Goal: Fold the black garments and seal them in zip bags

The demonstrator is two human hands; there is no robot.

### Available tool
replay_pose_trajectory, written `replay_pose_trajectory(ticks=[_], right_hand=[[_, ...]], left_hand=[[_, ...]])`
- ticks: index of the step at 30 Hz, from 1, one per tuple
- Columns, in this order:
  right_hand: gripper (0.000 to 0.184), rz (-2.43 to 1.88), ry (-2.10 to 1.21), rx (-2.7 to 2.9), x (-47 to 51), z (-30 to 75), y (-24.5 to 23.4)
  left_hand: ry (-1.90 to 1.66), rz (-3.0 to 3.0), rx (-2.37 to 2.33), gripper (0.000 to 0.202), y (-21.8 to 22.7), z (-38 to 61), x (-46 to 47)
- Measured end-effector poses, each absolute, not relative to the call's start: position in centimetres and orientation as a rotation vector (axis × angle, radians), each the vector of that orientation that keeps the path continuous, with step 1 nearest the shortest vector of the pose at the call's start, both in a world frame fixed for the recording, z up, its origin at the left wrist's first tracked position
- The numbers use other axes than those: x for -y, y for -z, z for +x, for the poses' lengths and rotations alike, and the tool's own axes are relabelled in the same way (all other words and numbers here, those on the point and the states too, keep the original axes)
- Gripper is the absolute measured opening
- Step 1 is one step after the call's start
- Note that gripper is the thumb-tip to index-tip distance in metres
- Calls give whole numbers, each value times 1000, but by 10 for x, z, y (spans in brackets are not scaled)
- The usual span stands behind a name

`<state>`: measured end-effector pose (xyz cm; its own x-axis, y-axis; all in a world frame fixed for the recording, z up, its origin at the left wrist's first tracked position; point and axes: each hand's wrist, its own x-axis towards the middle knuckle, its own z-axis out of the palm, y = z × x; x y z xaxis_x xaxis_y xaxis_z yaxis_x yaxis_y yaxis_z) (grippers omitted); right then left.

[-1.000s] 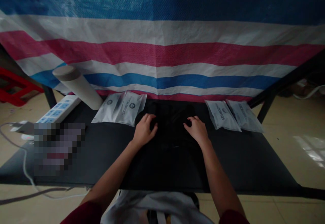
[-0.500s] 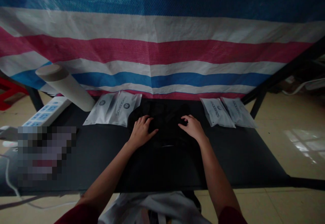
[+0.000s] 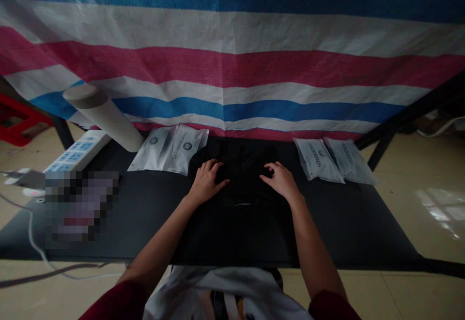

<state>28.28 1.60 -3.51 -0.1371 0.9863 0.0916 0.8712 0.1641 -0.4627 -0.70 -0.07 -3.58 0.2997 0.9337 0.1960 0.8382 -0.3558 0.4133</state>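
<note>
A black piece of cloth (image 3: 241,175) lies on the black table (image 3: 348,223) in front of me, hard to tell from the dark tabletop. My left hand (image 3: 205,183) rests on its left part with fingers spread and lying flat. My right hand (image 3: 281,179) rests on its right part, fingers also stretched and slightly curled on the fabric. Neither hand grips anything that I can make out. White printed pouches lie to both sides: a pair at the left (image 3: 170,148) and a pair at the right (image 3: 332,159).
A cardboard tube (image 3: 103,116) leans at the back left beside a white power strip (image 3: 78,151). A blurred patch (image 3: 82,208) covers the table's left part. A striped tarp (image 3: 232,68) hangs behind. A cable (image 3: 36,250) trails off the left edge. Tiled floor lies right.
Both hands stay on the black cloth and shift only slightly. The view has swayed a little sideways and up.
</note>
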Motion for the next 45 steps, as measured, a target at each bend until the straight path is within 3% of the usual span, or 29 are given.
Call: replay_pose_trajectory(ticks=[34,45], right_hand=[[32,-1700,-573,2003,-17,284,34],[26,-1647,-486,2060,-18,281,33]], left_hand=[[-549,2400,-1640,50,39,-13,-2],[-545,2380,-1644,53,37,-17,-2]])
